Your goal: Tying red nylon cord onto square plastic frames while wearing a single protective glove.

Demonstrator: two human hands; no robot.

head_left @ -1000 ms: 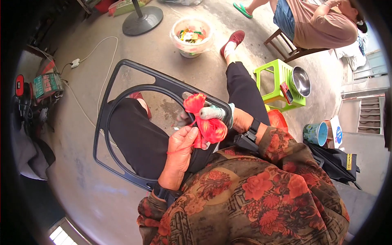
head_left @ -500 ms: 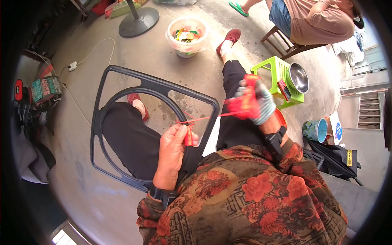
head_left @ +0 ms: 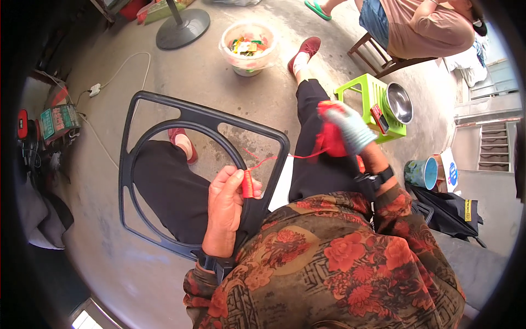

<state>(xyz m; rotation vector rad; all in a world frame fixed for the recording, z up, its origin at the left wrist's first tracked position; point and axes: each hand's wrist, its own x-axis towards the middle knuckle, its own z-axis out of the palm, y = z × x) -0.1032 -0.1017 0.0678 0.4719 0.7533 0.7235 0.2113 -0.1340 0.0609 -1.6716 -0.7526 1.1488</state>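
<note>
Across my lap lies a black frame (head_left: 205,117) with a round ring inside its rounded square outline. Tight turns of red cord (head_left: 247,185) wrap a short stretch of the ring. My bare left hand (head_left: 226,200) is closed round the ring there, thumb against the winding. A loose strand runs from the winding over to a red bundle of cord (head_left: 330,140). That bundle is gripped by my right hand (head_left: 350,127), in a pale glove, above my right thigh; it is slightly blurred, and the fingers are partly hidden. The strand between the hands hangs a little slack.
A green plastic stool (head_left: 364,88) holds a steel bowl (head_left: 399,103) beyond my right hand. Ahead stands a plastic bucket (head_left: 249,46) with scraps in it. Another person (head_left: 416,27) sits at the far right. A white cable (head_left: 129,57) crosses the floor at left.
My right hand has moved slightly right and turned, with the cord bundle in it. The strand, taut before, has gone slack. My left hand keeps its hold on the ring.
</note>
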